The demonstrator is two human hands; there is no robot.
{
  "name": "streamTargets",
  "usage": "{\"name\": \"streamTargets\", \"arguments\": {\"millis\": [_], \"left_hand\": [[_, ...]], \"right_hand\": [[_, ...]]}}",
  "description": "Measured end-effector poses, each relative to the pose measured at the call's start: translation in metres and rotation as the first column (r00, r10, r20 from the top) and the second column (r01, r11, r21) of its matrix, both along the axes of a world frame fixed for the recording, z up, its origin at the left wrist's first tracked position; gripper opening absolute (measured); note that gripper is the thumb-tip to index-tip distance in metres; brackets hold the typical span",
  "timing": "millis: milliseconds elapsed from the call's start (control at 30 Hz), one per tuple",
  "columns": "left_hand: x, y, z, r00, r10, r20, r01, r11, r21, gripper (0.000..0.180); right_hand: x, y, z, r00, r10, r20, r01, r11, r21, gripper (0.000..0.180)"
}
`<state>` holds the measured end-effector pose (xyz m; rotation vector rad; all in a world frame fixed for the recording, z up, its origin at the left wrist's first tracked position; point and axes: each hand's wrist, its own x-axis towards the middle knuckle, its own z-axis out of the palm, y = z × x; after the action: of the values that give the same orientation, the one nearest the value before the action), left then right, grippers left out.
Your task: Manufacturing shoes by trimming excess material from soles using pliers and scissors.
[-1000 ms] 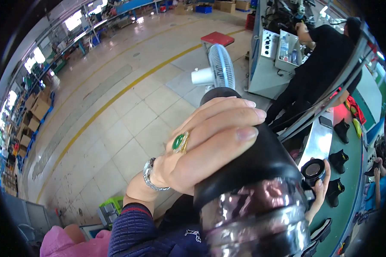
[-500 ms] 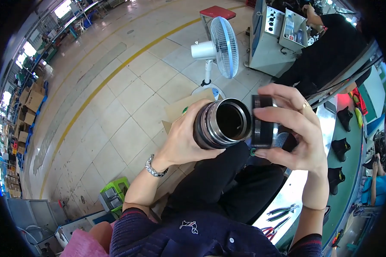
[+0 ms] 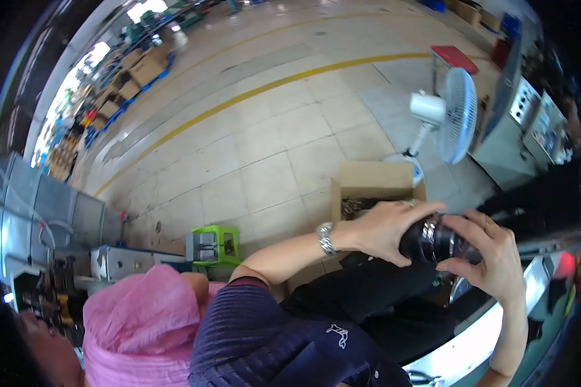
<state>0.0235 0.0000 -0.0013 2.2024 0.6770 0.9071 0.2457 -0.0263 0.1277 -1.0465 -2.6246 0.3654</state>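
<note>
My left hand point(image 3: 382, 231), with a metal watch on its wrist, is closed around the dark body of a thermos flask point(image 3: 412, 242). The flask lies tilted above my lap, its mouth end toward the right. My right hand point(image 3: 494, 258) is closed on the flask's dark lid point(image 3: 450, 244), which sits against the mouth end, so the opening no longer shows. Motion blur hides whether the lid is fully seated. Both forearms reach over my black trousers point(image 3: 368, 303).
Beyond my hands stand an open cardboard box point(image 3: 374, 175) with dark pieces inside and a white pedestal fan point(image 3: 459, 116). A green plastic stool-like thing point(image 3: 229, 242) is at left, near a person in a pink head covering point(image 3: 142, 309). A metal-topped bench point(image 3: 461, 358) lies at lower right.
My right hand has brought the lid from beside the open mouth onto the flask's end. The view has swung left, bringing the pink-covered person and the cardboard box more into sight.
</note>
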Motion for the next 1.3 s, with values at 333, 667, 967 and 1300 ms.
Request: {"name": "streamTargets", "arguments": {"millis": [333, 667, 967, 1300], "left_hand": [[0.009, -0.007, -0.001, 0.993, 0.060, -0.099, -0.060, 0.998, 0.002, 0.100], [0.008, -0.001, -0.015, 0.984, 0.136, -0.113, -0.120, 0.983, 0.139, 0.106], [0.001, 0.001, -0.022, 0.971, 0.181, -0.154, -0.154, 0.973, 0.174, 0.105], [0.011, 0.006, -0.023, 0.972, 0.172, -0.162, -0.148, 0.977, 0.153, 0.107]], "right_hand": [[0.008, -0.004, -0.012, 0.999, 0.039, -0.019, -0.038, 0.998, 0.041, 0.061], [0.013, 0.005, -0.017, 0.953, -0.295, 0.062, 0.301, 0.929, -0.215, 0.059], [0.013, 0.011, -0.033, 0.945, -0.323, 0.039, 0.323, 0.917, -0.233, 0.065], [0.033, 0.018, -0.045, 0.857, -0.406, 0.317, 0.484, 0.845, -0.228, 0.079]]}}
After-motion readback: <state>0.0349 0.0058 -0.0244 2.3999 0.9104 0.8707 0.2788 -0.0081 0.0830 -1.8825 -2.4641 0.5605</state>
